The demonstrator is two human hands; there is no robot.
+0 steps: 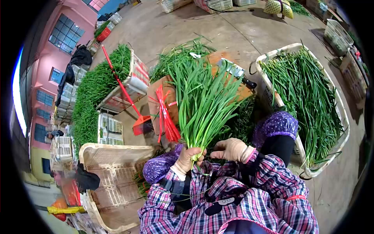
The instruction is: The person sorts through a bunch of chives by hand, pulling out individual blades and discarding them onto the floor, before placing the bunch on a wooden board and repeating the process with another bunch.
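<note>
Stalk section of the leafy bunch (204,105) inside the left hand (189,157) hidden; palm of the right hand (232,149) turned from view; wooden board (219,57) largely under leaves, full outline unreadable; cleaver blade (233,68) partly behind leaf tips; 1 white item (195,55) too small to identify; plaid jacket (253,206) cut by bottom edge; pale crates (213,5) cropped at top; red patch (71,192), far left, blurred.

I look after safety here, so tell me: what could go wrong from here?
The bunch of greens is gripped only near its stem ends by the left hand, so it might fan out or slip. The knife lies beyond the hands, near the leaf tips; reaching over there could risk a cut. The red ties lie beside the leaves and might snag.
</note>
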